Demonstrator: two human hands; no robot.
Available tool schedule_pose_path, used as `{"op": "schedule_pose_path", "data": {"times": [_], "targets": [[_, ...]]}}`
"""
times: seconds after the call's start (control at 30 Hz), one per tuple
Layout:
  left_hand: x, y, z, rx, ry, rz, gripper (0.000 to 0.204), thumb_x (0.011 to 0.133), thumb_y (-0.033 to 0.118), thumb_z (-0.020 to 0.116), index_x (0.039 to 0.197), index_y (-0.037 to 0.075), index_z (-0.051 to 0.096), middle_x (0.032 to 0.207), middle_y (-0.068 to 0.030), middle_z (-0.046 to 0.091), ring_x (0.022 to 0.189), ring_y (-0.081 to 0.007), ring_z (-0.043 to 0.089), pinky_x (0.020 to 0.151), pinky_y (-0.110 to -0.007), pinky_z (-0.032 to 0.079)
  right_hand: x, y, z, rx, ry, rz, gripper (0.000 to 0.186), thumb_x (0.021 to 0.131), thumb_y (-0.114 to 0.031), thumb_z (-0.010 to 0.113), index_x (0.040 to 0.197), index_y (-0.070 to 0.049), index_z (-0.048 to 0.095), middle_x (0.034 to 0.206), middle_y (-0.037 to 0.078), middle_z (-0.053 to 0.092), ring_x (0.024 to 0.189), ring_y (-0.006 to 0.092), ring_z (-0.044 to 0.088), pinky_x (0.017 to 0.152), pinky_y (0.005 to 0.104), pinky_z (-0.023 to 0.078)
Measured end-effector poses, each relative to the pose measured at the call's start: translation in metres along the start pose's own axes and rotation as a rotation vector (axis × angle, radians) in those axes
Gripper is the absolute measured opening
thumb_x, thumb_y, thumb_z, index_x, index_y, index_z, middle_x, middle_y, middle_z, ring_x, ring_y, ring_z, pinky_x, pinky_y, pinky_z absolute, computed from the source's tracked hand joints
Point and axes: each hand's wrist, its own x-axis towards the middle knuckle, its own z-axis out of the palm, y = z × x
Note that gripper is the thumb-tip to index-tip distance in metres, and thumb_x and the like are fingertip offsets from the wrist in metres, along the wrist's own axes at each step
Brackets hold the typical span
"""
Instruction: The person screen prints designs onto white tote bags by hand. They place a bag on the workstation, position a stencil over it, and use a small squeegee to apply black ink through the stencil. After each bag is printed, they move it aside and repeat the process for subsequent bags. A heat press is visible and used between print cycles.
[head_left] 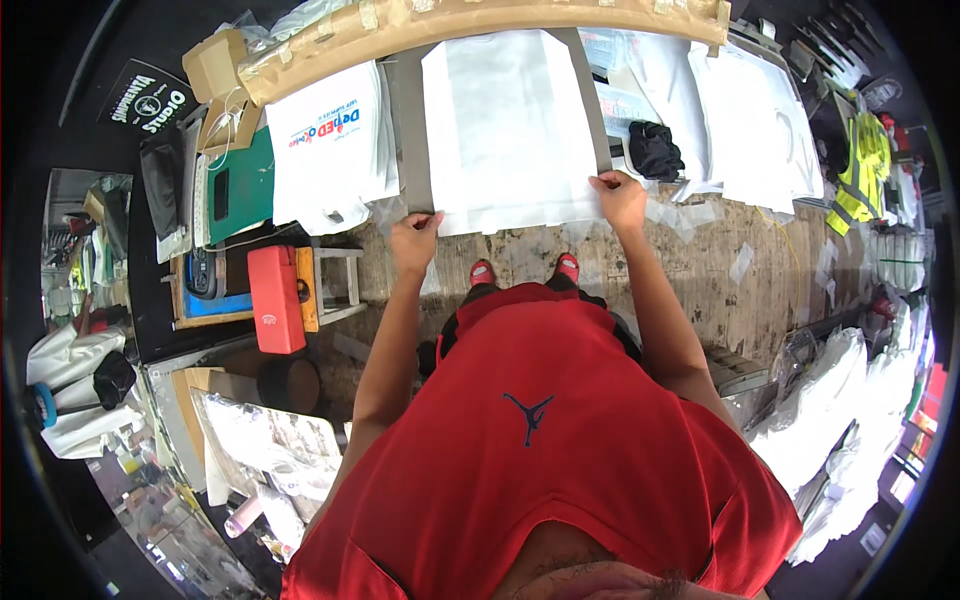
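A flat white sheet of cloth-like material [513, 130] lies on a grey board [413, 110], its near edge hanging a little over the front. My left hand [414, 242] is closed in a pinch at its near left corner. At the near right corner, my right hand [621, 203] pinches the edge between thumb and fingers. The sheet looks smooth and stretched between the two hands. To its left is a stack of white printed bags [325, 150], and to its right another white stack [755, 130].
A long cardboard-covered roll or beam [480, 22] crosses behind the board. A black crumpled cloth [655, 152] sits right of it. At left are a green board [243, 190], a red box [276, 300] and a white stool [340, 275]. Wooden floorboards [740, 265] lie below.
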Motion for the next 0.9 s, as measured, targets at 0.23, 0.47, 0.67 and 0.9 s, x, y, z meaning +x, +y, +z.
{"op": "schedule_pose_path", "data": {"times": [0.23,0.47,0.67,0.9], "targets": [[-0.003,0.006,0.003,0.027,0.042,0.04,0.033,0.08,0.027,0.082,0.084,-0.004,0.073,0.072,-0.0148,0.07,0.064,-0.0226,0.066,0.064,-0.034,0.052,0.002,0.007,0.002,0.018,0.005,-0.012,0.025,0.077,-0.027,0.081,0.086,-0.005,0.075,0.078,0.011,0.073,0.072,0.025,0.071,0.069,0.0353,0.055],[0.001,0.007,0.004,0.065,0.06,0.031,0.032,0.078,0.027,0.082,0.082,-0.003,0.073,0.071,-0.0153,0.07,0.064,-0.0251,0.067,0.064,-0.036,0.052,0.002,0.002,-0.002,0.032,-0.007,0.008,0.023,0.077,-0.025,0.081,0.086,-0.005,0.075,0.077,0.01,0.074,0.071,0.0228,0.071,0.069,0.0338,0.055],[-0.001,0.012,0.008,0.208,0.019,0.034,0.033,0.08,0.028,0.08,0.09,-0.002,0.073,0.078,-0.0149,0.072,0.071,-0.0267,0.069,0.069,-0.038,0.052,0.001,-0.001,-0.005,0.081,-0.005,0.036,0.025,0.076,-0.024,0.082,0.088,-0.003,0.076,0.077,0.012,0.074,0.071,0.024,0.072,0.069,0.0345,0.055],[0.004,0.016,0.005,0.315,-0.066,-0.005,0.03,0.08,0.024,0.078,0.099,0.001,0.071,0.093,-0.0151,0.07,0.09,-0.0299,0.065,0.082,-0.039,0.051,0.009,-0.002,-0.015,0.101,-0.049,0.036,0.027,0.077,-0.027,0.082,0.087,-0.002,0.075,0.078,0.014,0.073,0.071,0.024,0.072,0.069,0.0339,0.056]]}}
